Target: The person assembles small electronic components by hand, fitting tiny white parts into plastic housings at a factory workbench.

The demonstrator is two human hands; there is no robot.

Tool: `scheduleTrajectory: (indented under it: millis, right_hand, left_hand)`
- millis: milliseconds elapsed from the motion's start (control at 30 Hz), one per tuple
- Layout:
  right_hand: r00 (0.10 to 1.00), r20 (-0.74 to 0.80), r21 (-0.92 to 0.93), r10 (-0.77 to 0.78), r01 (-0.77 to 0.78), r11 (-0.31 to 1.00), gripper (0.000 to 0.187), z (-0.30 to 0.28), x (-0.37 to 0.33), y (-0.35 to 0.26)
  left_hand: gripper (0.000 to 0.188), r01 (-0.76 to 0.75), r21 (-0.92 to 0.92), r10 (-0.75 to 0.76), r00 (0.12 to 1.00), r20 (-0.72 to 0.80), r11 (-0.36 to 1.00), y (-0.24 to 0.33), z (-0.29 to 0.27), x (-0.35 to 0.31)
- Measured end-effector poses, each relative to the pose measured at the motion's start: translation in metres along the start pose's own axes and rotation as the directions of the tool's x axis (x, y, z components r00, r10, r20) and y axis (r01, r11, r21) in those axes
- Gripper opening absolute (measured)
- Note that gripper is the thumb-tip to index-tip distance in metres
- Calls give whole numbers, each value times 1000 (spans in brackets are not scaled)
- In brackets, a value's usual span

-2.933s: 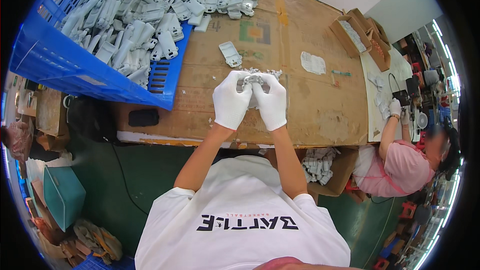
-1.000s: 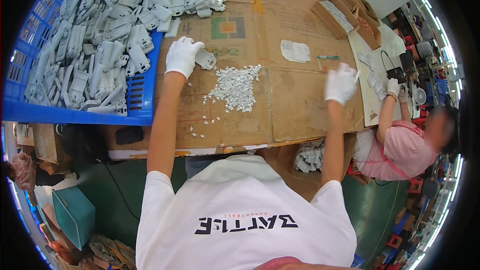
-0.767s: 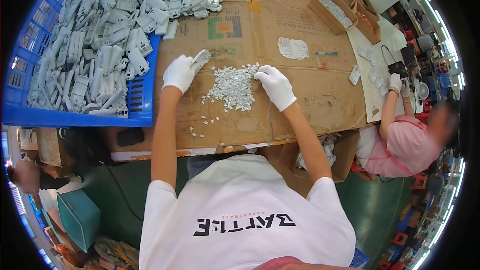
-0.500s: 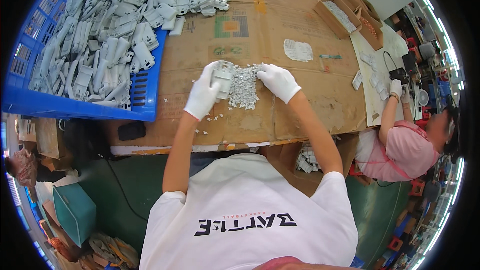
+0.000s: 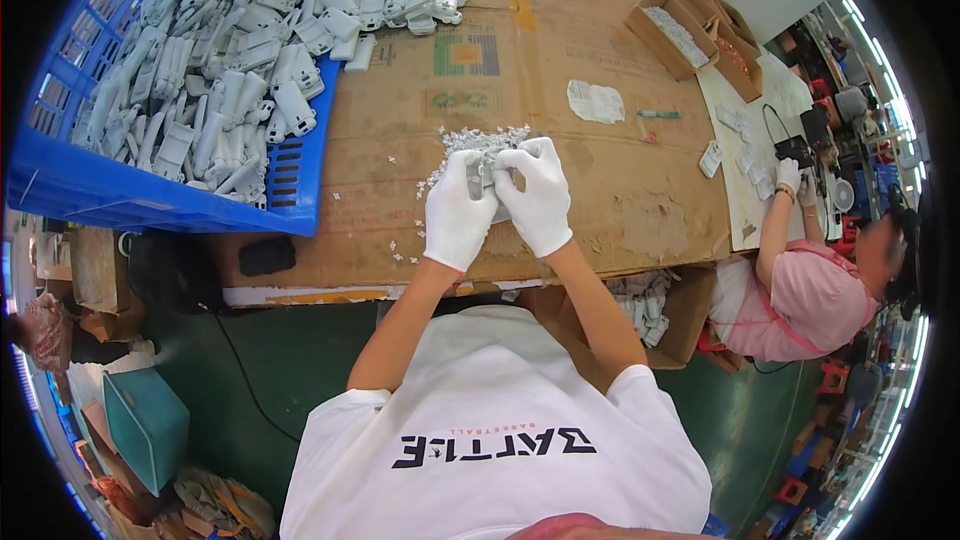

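White gloves cover both my hands, which meet at the middle of the cardboard-topped table [image 5: 400, 100]. My left hand [image 5: 458, 212] is closed around a pale plastic housing [image 5: 484, 176], mostly hidden by the gloves. Thumb and forefinger of my right hand [image 5: 537, 198] are pinched at the housing's far end; anything between them is too small to make out. Just beyond the fingers lies a heap of small whitish parts [image 5: 490, 137], partly covered by the hands. A few loose ones are scattered to its left.
At left, a blue crate [image 5: 180, 202] holds many similar housings [image 5: 225, 75], some spilling onto the table. Cardboard boxes [image 5: 670, 35] of small parts stand far right, near a paper scrap [image 5: 596, 101]. A co-worker [image 5: 815, 295] sits at right. Below the table edge is an open carton [image 5: 690, 325].
My right hand has come left from the parts heap to the housing. My left hand has moved right and nearer with the housing, so both hands now meet.
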State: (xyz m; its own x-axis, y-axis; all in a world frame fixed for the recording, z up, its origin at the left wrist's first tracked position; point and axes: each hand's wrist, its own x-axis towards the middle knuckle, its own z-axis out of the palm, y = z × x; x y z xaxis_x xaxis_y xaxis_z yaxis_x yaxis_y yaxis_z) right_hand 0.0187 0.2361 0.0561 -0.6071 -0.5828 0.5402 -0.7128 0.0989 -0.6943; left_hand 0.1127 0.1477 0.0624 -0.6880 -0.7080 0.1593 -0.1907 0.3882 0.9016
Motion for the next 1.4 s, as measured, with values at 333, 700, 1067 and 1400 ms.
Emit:
scheduleTrajectory:
  millis: [333, 700, 1067, 1400]
  right_hand:
    - [876, 117, 563, 468, -447, 695, 19, -10, 15, -17]
    - [976, 97, -62, 197, -191, 980, 22, 1, -14, -13]
    - [938, 110, 30, 328, -333, 942, 11, 2, -16, -12]
    - [895, 230, 204, 382, -428, 881, 18, 7, -11, -13]
  left_hand:
    - [34, -146, -44, 145, 989, -19, 988, -6, -6, -9]
    - [15, -54, -7, 54, 998, 36, 999, -4, -9, -5]
    - [23, -237, 13, 237, 971, 4, 971, -12, -10, -6]
    - [38, -167, 96, 174, 982, -75, 981, -12, -12, -15]
